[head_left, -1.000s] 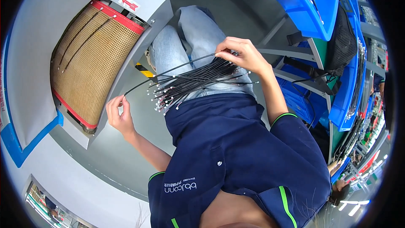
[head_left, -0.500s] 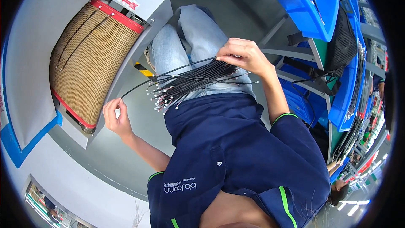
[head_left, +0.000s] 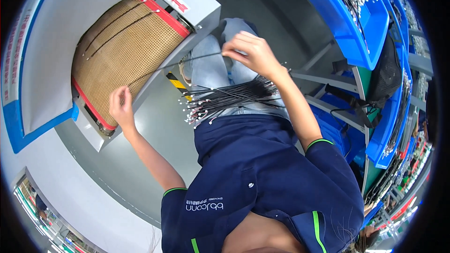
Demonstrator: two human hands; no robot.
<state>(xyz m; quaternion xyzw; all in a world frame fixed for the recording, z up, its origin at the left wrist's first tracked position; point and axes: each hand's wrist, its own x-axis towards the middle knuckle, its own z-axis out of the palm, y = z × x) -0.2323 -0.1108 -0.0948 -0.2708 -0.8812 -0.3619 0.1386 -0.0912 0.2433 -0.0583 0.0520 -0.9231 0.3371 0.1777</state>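
Between my two hands runs a single thin black cable (head_left: pixel 190 59), passing over the near edge of the mesh conveyor belt (head_left: pixel 123 35). My left hand (head_left: pixel 122 107), fingers pinched, holds its left end above the lower part of the belt. The other end is pinched in my right hand (head_left: pixel 248 52), raised over my knees. On my lap lies a loose bundle of black cables (head_left: pixel 234 96) with small white connectors at both ends, crossing one another. Two more dark cables (head_left: pixel 117 27) rest side by side on the belt, apart from my hands.
A grey machine housing (head_left: pixel 199 7) with blue trim frames the red-edged belt. To the right, blue bins (head_left: pixel 349 28) hold many connector-ended cables on a metal rack. A black mesh bag (head_left: pixel 386 70) hangs there. Yellow-black tape (head_left: pixel 178 84) marks something beside my legs.
Both hands have moved away from my lap with the cable, the right one leftward and up, clear of the bundle. The cable now stretches nearly straight over the belt's edge. My view has shifted.
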